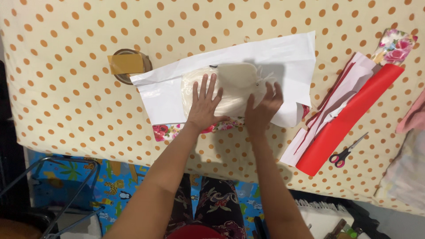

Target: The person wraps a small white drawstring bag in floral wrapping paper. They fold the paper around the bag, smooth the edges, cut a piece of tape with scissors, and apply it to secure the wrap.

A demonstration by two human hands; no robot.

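At centre frame, the left hand (202, 108) and right hand (262, 108) pressed flat, fingers spread and gripping nothing, on a cream cloth bundle (232, 86) lying on unfolded white wrapping paper (283, 59). Wrapping appeared barely begun: no edge folded over, packing tape roll (128, 65) upper left and scissors (345, 152) at right both untouched.

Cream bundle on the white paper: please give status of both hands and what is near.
Left hand flat, fingers spread, on cream bundle. Right hand pressing its right end. Bundle lies on white paper. Tape roll left; scissors right, both apart.
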